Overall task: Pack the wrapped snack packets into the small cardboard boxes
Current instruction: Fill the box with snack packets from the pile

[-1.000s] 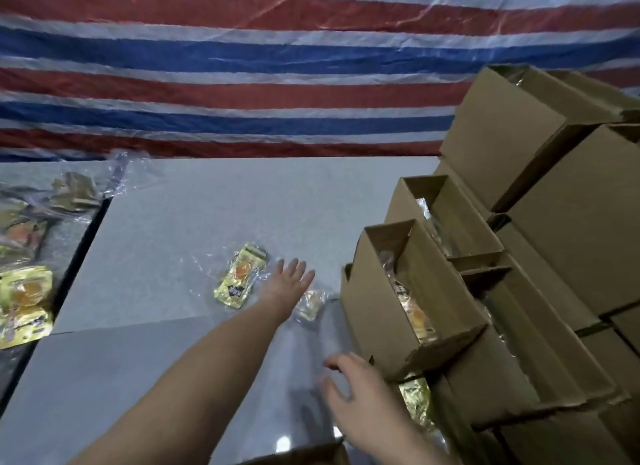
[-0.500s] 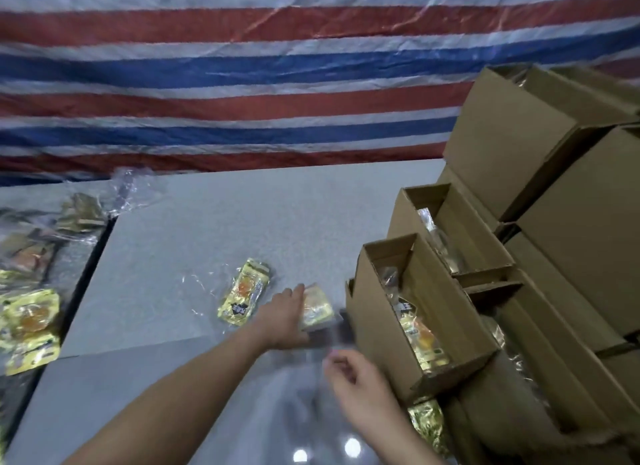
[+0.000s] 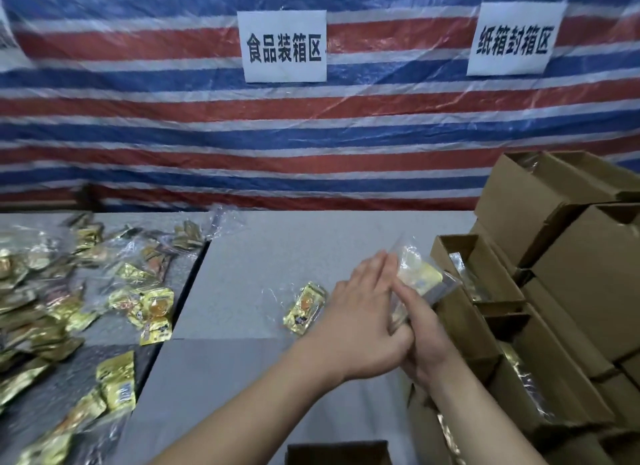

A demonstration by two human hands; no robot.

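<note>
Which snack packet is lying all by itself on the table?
Find the grey table under the striped tarp. Just left of the person's left hand lies one gold packet with an orange centre. It lies alone, apart from the packet pile far left.

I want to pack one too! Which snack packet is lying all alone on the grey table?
The yellow packet left of the hands; the rest sit heaped far left or are held.

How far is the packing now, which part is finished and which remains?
Done: several open boxes at right already show packets inside. In hand: left hand and right hand hold one wrapped packet. Left: one packet on the table, plus the pile.
</note>
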